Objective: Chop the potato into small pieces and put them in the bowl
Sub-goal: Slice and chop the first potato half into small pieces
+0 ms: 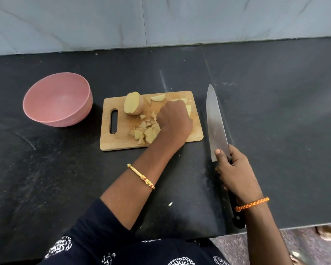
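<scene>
Left hand (173,121) curled over potato pieces (145,132), grip hidden; right hand (235,169) gripping knife (215,125). Could easily scatter bits off cutting board (113,142).

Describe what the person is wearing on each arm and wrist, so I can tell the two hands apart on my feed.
The left hand belongs to the arm with a dark navy sleeve pushed up above the forearm and a thin gold bangle with small red stones. The right hand has a braided orange thread wristband; no sleeve shows on that forearm.
</scene>
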Demonstrator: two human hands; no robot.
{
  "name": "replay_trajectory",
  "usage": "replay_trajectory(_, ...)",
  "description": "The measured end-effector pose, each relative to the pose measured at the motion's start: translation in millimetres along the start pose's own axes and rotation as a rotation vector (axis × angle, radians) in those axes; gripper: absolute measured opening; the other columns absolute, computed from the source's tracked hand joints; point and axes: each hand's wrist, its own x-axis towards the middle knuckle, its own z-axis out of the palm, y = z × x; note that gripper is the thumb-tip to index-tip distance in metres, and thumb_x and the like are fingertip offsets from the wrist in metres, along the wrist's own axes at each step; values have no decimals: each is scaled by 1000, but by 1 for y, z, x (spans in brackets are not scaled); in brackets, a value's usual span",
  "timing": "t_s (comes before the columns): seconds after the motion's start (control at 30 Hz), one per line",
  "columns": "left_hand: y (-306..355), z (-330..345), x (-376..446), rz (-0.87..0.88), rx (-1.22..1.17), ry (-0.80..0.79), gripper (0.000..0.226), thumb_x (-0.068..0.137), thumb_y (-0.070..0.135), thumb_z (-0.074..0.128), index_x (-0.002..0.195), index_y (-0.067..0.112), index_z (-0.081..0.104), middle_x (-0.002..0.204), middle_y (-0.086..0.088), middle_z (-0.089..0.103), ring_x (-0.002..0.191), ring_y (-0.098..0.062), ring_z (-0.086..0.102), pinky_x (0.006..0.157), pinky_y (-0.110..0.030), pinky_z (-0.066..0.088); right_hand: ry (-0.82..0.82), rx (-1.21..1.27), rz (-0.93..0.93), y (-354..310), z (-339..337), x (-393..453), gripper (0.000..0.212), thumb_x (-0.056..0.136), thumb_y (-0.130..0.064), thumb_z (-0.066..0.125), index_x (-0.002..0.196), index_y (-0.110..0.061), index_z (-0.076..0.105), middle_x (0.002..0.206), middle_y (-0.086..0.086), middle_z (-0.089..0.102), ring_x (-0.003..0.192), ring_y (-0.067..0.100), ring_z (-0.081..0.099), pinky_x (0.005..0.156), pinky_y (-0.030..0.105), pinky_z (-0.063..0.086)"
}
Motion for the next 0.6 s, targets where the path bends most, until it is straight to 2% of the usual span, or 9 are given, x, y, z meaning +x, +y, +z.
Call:
replay_trajectory(0.07,0,4,0,27,-1,11,19,88,25,66,100,12,60,93,-2,53,75,-15,42,62,-24,35,-1,-11,-6,-4,-1,-1,23,98,-34,44,100,-12,50,70,0,52,64,16,48,64,37,44)
replay_trajectory(0.13,-5,3,3,84,10,42,16,87,21,66,99,11,61,95,-3,55,75,-14,43,63,-24,37,13,-35,-32,-8,-3,-4,26,98,-32,45,91,-7,48,68,4,51,62,18,47,63,39,45)
replay_trajectory(0.17,-9,1,5,114,19,46,17,87,20,66,100,10,62,95,-3,55,76,-15,46,64,-24,39,24,-51,-50,-10,-3,-6,28,97,-31,45,87,-5,46,67,5,50,61,19,46,61,35,44)
replay_trajectory(0.23,-17,-4,10,165,27,17,22,87,18,65,106,9,64,100,-4,59,86,-19,55,71,-28,45,46,-110,-79,-13,-2,-11,29,97,-27,46,77,-6,42,62,4,46,58,19,42,54,26,37)
replay_trajectory(0.33,-26,-6,10,209,22,-53,40,84,26,69,120,11,61,114,-10,59,104,-24,56,85,-32,46,52,-210,-121,-15,7,-17,34,97,-24,46,67,-15,32,53,1,40,51,18,37,49,25,31)
replay_trajectory(0.43,-29,-4,5,237,11,-63,41,86,26,67,123,10,58,122,-12,52,110,-25,51,89,-31,43,47,-279,-141,-19,17,-18,34,97,-25,44,67,-21,29,53,2,43,53,23,42,51,35,32)
replay_trajectory(0.6,-31,-1,1,219,-70,-52,37,88,25,64,122,10,59,122,-12,50,113,-27,50,90,-33,41,76,-343,-149,-25,26,-12,21,98,-27,40,79,-18,36,62,7,49,61,31,48,55,34,38)
